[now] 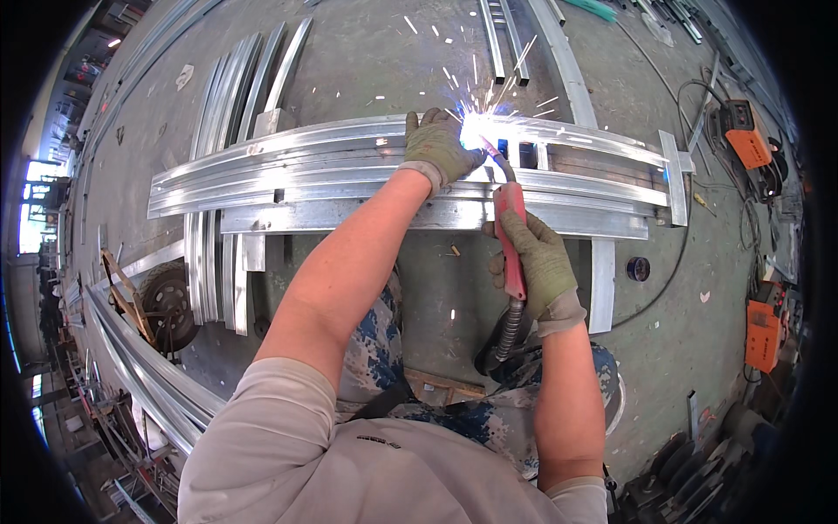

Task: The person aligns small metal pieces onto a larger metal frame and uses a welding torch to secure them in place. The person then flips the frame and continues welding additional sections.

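Note:
My gloved right hand (535, 262) is wrapped round the red handle of a welding torch (509, 229). The torch's bent neck reaches up to a bright arc, and sparks fan out beyond it. Just left of the arc, my gloved left hand (436, 148) grips a galvanised steel channel (323, 138), its fingers over the far edge and its thumb towards the torch. Glare hides the spot under the arc. Several steel channels lie side by side across my front, with short cross pieces between them right of the arc. A ribbed cable (510, 330) hangs from the torch handle.
Long steel profiles (202, 253) run under the work at left, and a flat bar (602, 284) at right. Orange welding machines (747, 135) stand on the right with cables across the floor. A wheel (169, 306) is at left, and a dark spool (639, 268) lies right.

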`<act>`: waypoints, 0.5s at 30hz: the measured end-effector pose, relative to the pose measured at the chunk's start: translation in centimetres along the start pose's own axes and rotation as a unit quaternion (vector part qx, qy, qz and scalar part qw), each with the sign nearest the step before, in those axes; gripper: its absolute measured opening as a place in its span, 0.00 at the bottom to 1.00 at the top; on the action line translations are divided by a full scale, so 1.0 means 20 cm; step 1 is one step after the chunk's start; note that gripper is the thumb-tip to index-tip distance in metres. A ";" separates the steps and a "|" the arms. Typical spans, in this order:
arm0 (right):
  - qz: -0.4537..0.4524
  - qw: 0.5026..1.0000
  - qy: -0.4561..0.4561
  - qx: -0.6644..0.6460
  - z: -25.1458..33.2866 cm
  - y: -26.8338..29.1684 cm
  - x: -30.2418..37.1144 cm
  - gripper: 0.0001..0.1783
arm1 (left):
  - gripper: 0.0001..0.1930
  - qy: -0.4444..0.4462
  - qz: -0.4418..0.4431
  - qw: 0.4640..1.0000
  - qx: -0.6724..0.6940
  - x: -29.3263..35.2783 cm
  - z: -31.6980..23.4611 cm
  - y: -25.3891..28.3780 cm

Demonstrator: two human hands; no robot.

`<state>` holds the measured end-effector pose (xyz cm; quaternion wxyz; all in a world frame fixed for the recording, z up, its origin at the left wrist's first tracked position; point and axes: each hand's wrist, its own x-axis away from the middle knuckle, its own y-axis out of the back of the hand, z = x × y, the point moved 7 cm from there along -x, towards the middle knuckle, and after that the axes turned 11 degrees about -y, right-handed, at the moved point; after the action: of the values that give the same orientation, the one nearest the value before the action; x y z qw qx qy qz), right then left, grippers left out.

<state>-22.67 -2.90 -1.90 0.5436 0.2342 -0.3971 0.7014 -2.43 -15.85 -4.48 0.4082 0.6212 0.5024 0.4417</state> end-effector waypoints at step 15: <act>-0.006 1.000 -0.002 0.003 0.01 0.01 0.01 0.31 | 0.48 -0.009 0.014 0.999 0.028 0.00 0.01 -0.02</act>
<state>-22.87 -2.88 -1.74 0.5463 0.2396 -0.3943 0.6990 -2.38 -15.75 -4.86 0.3889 0.6431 0.5025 0.4274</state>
